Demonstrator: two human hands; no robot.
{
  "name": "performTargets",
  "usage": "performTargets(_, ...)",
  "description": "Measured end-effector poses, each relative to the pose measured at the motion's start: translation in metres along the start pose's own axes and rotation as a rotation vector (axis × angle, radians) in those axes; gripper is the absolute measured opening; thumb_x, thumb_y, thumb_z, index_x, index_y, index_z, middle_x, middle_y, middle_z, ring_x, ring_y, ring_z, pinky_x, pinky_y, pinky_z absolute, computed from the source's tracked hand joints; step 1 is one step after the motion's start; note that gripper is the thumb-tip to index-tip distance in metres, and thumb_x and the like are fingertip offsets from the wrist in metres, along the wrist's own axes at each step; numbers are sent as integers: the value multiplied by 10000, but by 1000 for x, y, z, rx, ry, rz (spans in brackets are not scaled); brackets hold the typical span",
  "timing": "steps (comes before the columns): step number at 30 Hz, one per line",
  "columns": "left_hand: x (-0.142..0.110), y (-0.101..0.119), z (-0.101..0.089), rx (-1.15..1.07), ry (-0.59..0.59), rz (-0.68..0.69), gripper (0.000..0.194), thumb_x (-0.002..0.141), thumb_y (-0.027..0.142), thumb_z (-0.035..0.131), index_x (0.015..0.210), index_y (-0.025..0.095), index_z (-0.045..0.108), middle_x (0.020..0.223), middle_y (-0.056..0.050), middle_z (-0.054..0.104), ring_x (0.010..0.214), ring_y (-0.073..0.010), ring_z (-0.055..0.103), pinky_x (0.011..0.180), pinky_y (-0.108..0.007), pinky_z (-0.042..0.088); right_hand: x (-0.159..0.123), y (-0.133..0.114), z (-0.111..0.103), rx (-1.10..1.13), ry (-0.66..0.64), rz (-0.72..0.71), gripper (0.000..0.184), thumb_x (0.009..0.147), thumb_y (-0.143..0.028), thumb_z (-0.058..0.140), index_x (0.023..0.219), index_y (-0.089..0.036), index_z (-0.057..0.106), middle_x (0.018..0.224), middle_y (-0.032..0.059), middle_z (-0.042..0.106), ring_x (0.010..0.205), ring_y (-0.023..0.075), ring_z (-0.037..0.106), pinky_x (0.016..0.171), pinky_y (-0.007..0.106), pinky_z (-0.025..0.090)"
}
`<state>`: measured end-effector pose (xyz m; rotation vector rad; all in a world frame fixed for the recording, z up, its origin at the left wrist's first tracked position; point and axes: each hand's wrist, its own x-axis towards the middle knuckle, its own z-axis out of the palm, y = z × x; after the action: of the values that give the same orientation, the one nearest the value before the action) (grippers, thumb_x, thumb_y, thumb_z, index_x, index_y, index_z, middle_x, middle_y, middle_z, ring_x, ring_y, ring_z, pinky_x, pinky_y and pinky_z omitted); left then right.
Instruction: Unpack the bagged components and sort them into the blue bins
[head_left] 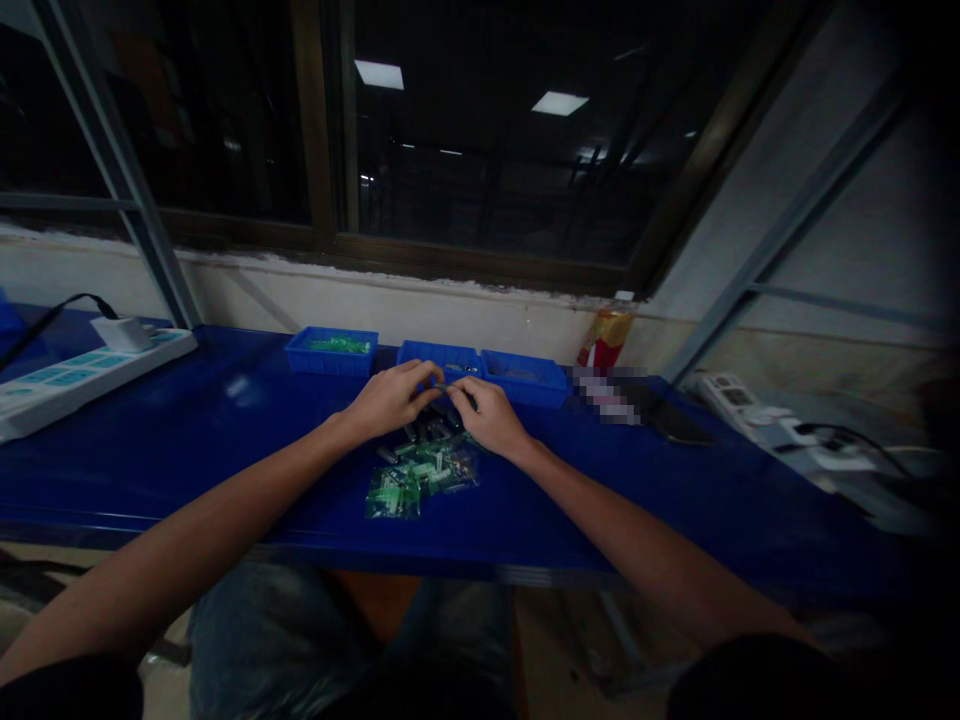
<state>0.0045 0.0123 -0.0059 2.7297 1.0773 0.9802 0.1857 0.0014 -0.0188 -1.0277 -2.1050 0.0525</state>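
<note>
My left hand (396,398) and my right hand (489,412) meet above the middle of the table. Thumb and fingers are pinched together on each. Between the fingertips is a small, thin dark piece (442,386), too small to name. Just below the hands lie small dark cylindrical parts (431,430) in a loose heap. Closer to me, clear plastic bags (394,497) with green and white pieces inside overlap that heap. Beyond the hands, a blue bin (439,352) with small parts stands partly hidden by my fingers, beside another blue bin (525,390).
A third blue bin (330,364) holds small green pieces. On the blue table (225,440), a power strip (90,372) with a plug lies left. A dark phone-like slab (679,425), a red and yellow packet (604,340) and another power strip (780,432) are right.
</note>
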Motion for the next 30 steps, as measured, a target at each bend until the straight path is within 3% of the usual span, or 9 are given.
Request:
performTargets(2, 0, 0, 1, 0, -8, -3, 155, 864, 278, 453, 984, 196, 505, 918, -35, 587, 729, -129, 563, 658, -261, 440, -1, -1, 0, 23, -14, 15, 236, 881, -269, 394, 725, -175, 543, 702, 28, 584, 686, 142, 548, 653, 264, 398)
performTargets(5, 0, 0, 1, 6, -17, -10, 171, 890, 292, 404, 986, 195, 507, 928, -38, 595, 789, -151, 571, 685, -275, 444, -2, 1, 0, 65, -10, 32, 140, 851, -289, 453, 870, -177, 534, 699, 13, 573, 668, 141, 548, 653, 266, 411)
performTargets(8, 0, -1, 1, 1, -35, -29, 194, 905, 299, 364, 961, 191, 516, 928, -41, 601, 821, -162, 578, 708, -287, 445, -3, 2, 1, 74, -3, 14, 237, 795, -285, 538, 1004, -185, 488, 730, 6, 563, 703, 152, 551, 681, 278, 426)
performTargets(14, -1, -4, 5, 11, -134, -109, 260, 920, 328, 303, 910, 183, 518, 808, -34, 621, 735, -164, 598, 655, -273, 436, -5, 0, 2, 18, -14, 5, 85, 821, -219, 477, 888, -195, 524, 773, 25, 557, 747, 156, 541, 712, 284, 424)
performTargets(20, -2, -8, 9, -77, -145, -79, 267, 867, 314, 433, 1099, 183, 448, 809, -20, 627, 714, -156, 601, 619, -251, 433, -5, 3, 4, 69, -2, 75, 112, 848, -237, 444, 846, -186, 544, 764, 33, 581, 740, 155, 557, 693, 278, 429)
performTargets(25, -2, -7, 7, -103, -140, -68, 175, 865, 281, 446, 1013, 199, 492, 875, -20, 622, 737, -143, 594, 647, -247, 442, -6, 4, 4, 116, -35, 106, 139, 864, -256, 428, 833, -189, 547, 784, 35, 602, 761, 151, 573, 712, 276, 436)
performTargets(30, 0, -5, 6, -97, -150, -91, 201, 908, 302, 360, 985, 193, 510, 919, -33, 626, 802, -159, 600, 695, -268, 445, -8, 6, 1, 78, -64, 106, 192, 823, -268, 499, 994, -184, 513, 802, 34, 589, 774, 162, 567, 738, 298, 444)
